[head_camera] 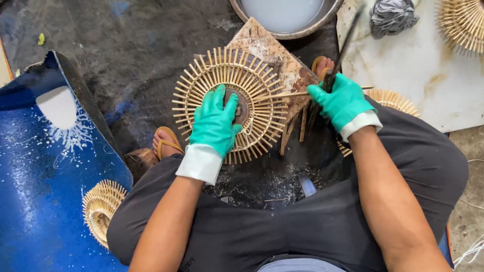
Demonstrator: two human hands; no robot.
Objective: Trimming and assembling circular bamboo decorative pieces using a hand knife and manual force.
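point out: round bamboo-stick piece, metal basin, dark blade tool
round bamboo-stick piece (262, 108), head view, right-side spokes
metal basin (262, 29), head view, lower-left rim
dark blade tool (348, 38), head view, mid blade above right hand

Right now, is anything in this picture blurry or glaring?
Head view: even, soft light, no hard shadows; the dark blade in the right hand is motion-blurred; the left hand on the bamboo ring is sharp; the basin reflects pale glare.

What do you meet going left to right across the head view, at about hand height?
Blue sheet → sandal → left hand on the bamboo ring → right hand holding a knife → white board.
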